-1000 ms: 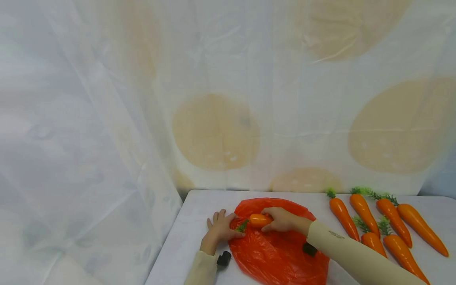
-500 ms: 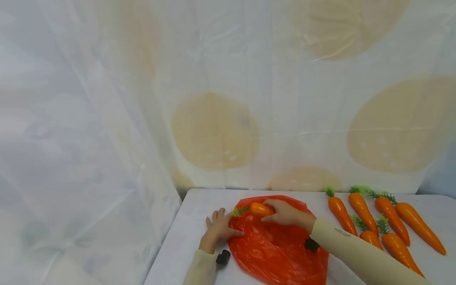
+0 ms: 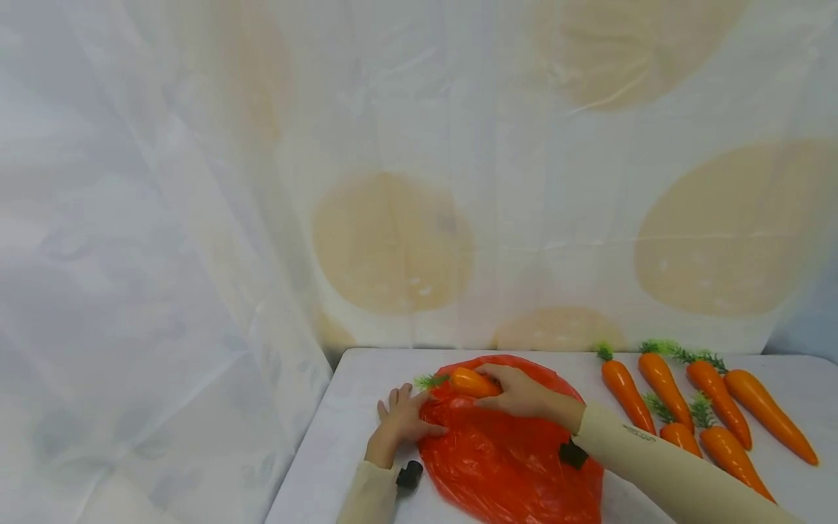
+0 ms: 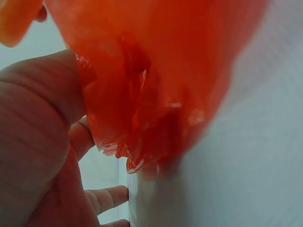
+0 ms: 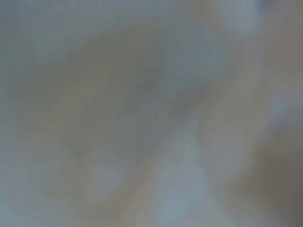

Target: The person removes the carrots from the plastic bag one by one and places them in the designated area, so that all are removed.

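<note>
In the head view my right hand grips a shiny orange carrot with a feathery green top, thumb and fingers round its body. The carrot lies sideways at the far part of a red plastic bag, its top pointing left. My left hand is at the bag's left edge with its fingers spread, thumb and forefinger reaching onto the bag. Up close in the left wrist view, the bag's crumpled edge covers the tips of that thumb and forefinger. The right wrist view is too blurred to read.
Several more carrots with green tops lie at the right of the white table. Behind the table hangs a pale curtain with tan round patches. A small black device sits by each wrist.
My right hand has lifted the carrot away from me, toward the bag's far edge, and then slightly left. The left hand has stayed in place at the bag's edge.
</note>
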The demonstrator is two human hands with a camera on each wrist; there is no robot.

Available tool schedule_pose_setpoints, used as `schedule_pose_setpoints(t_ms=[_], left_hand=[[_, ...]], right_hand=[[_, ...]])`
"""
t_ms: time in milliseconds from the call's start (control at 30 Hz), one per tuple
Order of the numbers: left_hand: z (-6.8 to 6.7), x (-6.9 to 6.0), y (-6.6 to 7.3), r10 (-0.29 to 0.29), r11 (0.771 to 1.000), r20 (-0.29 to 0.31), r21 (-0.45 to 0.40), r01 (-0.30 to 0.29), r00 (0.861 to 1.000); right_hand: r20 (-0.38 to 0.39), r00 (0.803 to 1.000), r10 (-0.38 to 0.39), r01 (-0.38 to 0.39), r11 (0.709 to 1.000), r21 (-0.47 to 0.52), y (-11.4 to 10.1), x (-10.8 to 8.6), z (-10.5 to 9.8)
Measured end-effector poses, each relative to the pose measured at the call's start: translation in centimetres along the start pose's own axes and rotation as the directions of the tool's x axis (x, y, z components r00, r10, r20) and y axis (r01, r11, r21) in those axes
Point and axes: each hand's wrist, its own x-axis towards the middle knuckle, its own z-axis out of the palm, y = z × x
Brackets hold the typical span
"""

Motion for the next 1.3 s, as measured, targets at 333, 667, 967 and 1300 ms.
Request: schedule_pose_setpoints(t_ms=[333,667,967,1300], left_hand=[[-0.1,-0.3,0.5,-0.024,1.0,-0.018,-0.017,0.024,1.0],[0.3,0.1,0.0,0.029,0.998,-0.018,0.048,-0.028,0.999],[0.3,-0.1,0.2,0.059,0.997,-0.038,0.061,-0.057,0.998],[0.3,0.1,0.2,0.032,0.999,-0.024,0.025,-0.031,0.999]], right_hand=[[0.059,0.997,-0.042,0.039,0.998,0.05,-2.0,-1.1,0.8],[-0.003,0.997,-0.075,0.075,0.995,0.07,-3.2,-1.6,0.7],[-0.097,0.984,-0.148,0.155,0.986,0.061,-4.8,-2.3,-0.1],[-0.219,0.963,-0.157,0.169,0.985,0.039,-5.8,-3.4,-2.4]])
